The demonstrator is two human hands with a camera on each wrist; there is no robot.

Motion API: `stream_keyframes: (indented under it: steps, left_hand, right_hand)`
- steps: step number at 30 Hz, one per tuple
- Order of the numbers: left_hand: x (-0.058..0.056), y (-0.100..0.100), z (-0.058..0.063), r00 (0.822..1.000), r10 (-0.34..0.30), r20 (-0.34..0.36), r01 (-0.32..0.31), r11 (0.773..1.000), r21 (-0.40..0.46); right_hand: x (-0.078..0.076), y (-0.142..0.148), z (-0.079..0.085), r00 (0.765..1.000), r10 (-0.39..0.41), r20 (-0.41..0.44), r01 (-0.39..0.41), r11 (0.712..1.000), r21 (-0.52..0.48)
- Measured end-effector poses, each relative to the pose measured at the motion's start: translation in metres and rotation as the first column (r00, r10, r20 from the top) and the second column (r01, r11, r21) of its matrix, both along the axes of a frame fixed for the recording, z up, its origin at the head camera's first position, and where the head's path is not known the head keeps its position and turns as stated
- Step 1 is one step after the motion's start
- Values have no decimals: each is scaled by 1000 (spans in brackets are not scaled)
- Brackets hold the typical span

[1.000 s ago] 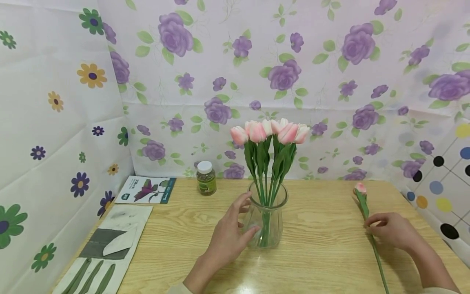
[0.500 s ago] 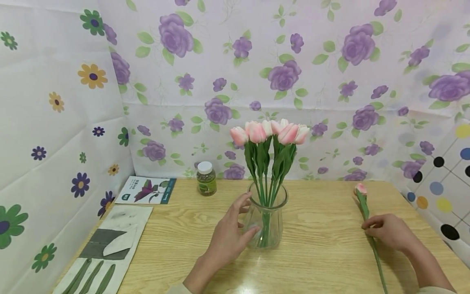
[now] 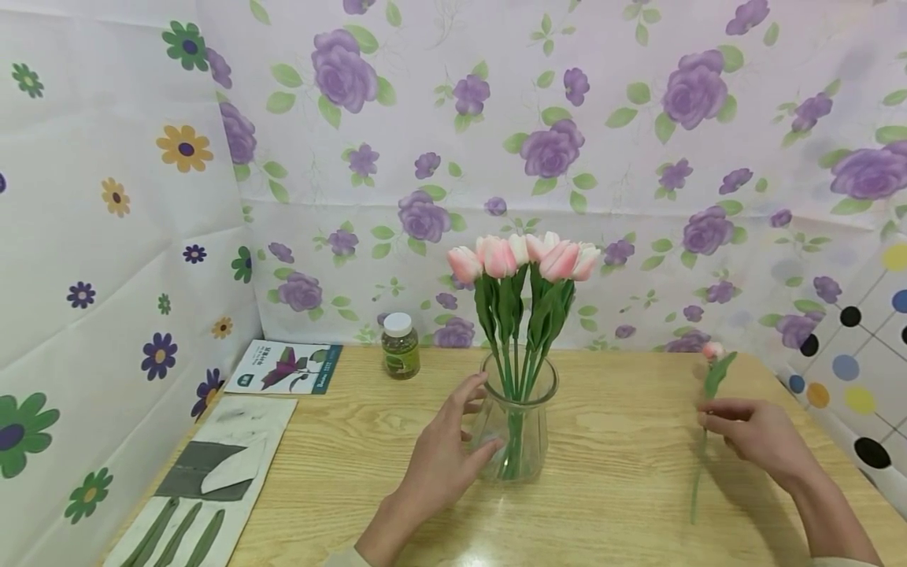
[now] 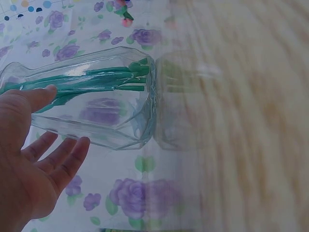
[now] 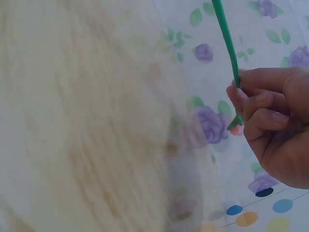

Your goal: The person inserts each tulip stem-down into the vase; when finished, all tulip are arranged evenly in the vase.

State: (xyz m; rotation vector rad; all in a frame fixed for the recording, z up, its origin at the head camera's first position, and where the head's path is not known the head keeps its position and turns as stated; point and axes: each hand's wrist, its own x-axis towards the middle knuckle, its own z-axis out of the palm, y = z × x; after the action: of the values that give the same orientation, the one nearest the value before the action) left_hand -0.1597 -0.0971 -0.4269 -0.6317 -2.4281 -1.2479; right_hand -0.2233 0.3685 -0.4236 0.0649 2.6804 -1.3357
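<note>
A clear glass vase (image 3: 476, 453) stands upright on the table, holding a bunch of pink-and-white tulips (image 3: 499, 258) with green stems. My left hand (image 3: 442, 457) is at the vase's left side, its thumb across the front and its fingers curved round the side below the rim. The left wrist view shows this hand (image 4: 41, 150) with the thumb over the glass and fingertips at its lower edge. To the right, my right hand (image 3: 758, 437) pinches a single tulip (image 3: 717, 376) by its stem, bloom up. In the right wrist view the green stem (image 5: 227, 38) runs between thumb and forefinger.
Behind and left of the vase stands a small jar (image 3: 400, 350) with a white lid. A printed flower card (image 3: 283, 366) and a white sheet (image 3: 244, 417) with grey and green pieces lie along the left edge. Floral cloth walls (image 3: 425, 118) enclose the wooden table (image 3: 602, 504).
The right hand has raised the single tulip off the table and turned it, so its stem now hangs more upright. The left hand stays at the vase; the head view has shifted slightly.
</note>
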Motion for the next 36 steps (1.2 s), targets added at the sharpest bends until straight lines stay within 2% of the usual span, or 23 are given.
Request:
stream_keyframes:
  steps: [7,10,14,17,23,29,36]
  left_hand:
    - [0,2,0,1000,1,-26,-1,1000,1]
    - [0,2,0,999,8,-44,-8,1000,1]
    - [0,3,0,998,19,-54,-19,1000,1]
    - [1,4,0,998,26,-55,-26,1000,1]
    - [2,5,0,998,30,-54,-30,1000,4]
    - [2,6,0,998,36,-59,-36,999,-4]
    - [2,6,1,998,32,-55,-33,999,-7]
  right_hand:
    - [2,-11,20,996,-55,-70,41,981,-188]
    - [4,-19,30,989,-93,-112,68,976,-207]
    - [7,-35,41,970,-138,-199,102,978,-181]
    - [9,-47,49,952,-161,-261,98,966,-239]
    - [11,-65,60,935,-204,-291,66,905,-421]
    - [12,-85,71,917,-229,-326,40,866,-498]
    - [13,-114,87,882,-289,-372,-8,780,-626]
